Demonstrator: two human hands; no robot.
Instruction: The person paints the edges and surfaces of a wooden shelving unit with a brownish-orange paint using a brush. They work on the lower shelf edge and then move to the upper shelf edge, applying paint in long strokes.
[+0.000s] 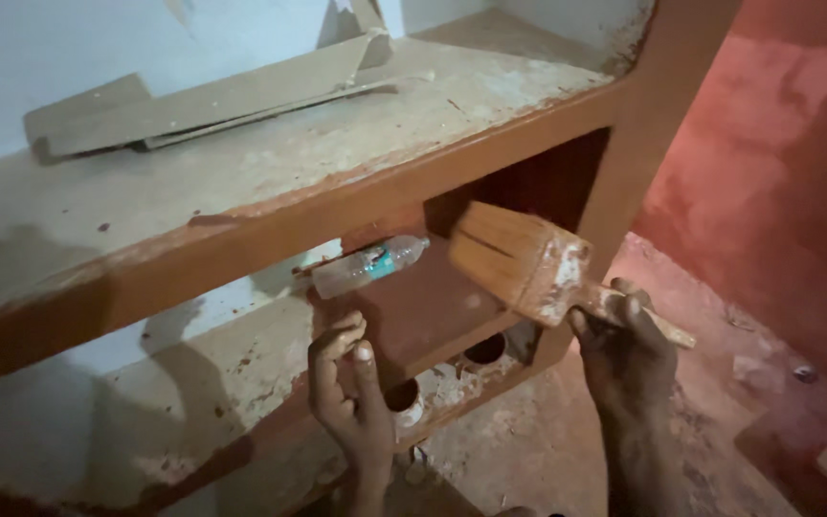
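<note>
1. The left hand [348,388] rested on the front edge of the lower shelf [198,383], fingers curled loosely and gripping nothing.
2. The right hand [624,349] was closed around the handle of a wide paintbrush [521,260], whose bristles pointed up towards the underside of the upper shelf [241,182].
3. Just past the left hand, two small round tins [483,350] sat on the lower shelf.
4. A clear plastic bottle [370,266] lay on its side behind them.
5. Farthest off, flat boards [212,101] lay on the upper shelf against the pale wall.
</note>
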